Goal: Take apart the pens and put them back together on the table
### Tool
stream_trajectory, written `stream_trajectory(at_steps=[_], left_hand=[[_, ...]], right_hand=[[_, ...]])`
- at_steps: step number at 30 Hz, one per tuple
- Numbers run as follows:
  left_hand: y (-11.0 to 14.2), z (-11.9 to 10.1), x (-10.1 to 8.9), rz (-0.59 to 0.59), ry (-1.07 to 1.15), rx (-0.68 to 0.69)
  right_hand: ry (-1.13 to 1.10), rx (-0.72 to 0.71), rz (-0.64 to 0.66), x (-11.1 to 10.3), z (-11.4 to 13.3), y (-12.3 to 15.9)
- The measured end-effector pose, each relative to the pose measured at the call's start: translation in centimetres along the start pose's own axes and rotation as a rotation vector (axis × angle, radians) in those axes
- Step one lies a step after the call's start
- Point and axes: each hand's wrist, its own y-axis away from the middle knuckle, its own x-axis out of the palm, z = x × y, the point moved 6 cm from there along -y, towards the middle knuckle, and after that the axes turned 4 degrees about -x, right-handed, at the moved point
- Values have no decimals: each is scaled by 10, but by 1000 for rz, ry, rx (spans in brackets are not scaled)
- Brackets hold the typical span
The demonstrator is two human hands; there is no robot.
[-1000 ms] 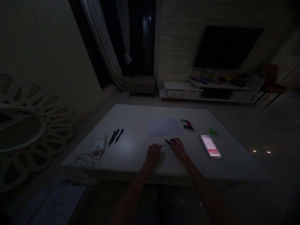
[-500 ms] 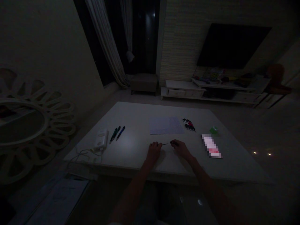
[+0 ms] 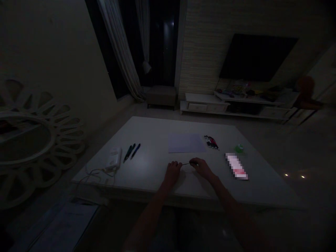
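Observation:
My left hand (image 3: 173, 170) is closed near the front middle of the white table, fingers curled round one end of a thin dark rod (image 3: 185, 163). That rod looks like a pen refill, but the dim light hides its detail. Its other end reaches the fingertips of my right hand (image 3: 200, 166), which are pinched on a small dark piece (image 3: 193, 163), perhaps part of a pen; most of it is covered by the fingers. Just beyond both hands lies a sheet of paper (image 3: 187, 143). A row of several pens (image 3: 211, 142) rests to the right of the sheet.
Several dark pens (image 3: 131, 152) lie on the table's (image 3: 154, 133) left side, beside a white power adapter box (image 3: 113, 158) with loose cables (image 3: 96, 172). At the right are a lit phone (image 3: 236, 166) and a green round object (image 3: 239, 148). The room is dim.
My right hand has moved slightly left, so the gap between the rod's tip and its fingers has closed. My left hand stays nearly in place. The view has tilted slightly.

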Motion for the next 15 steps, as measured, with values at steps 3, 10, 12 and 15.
stream_trajectory(at_steps=[3,10,12,15], left_hand=[[1,-1,0,-7,5,15],[3,-4,2,-63,57,75],[2,-4,3,-67,63,81],[1,-3,5,-50,63,74]], right_hand=[[20,0,28,0,0,0],[-36,26,156,28,19,-13],[-104,84,161,34,20,-16],[-202,186,182,39,15,-18]])
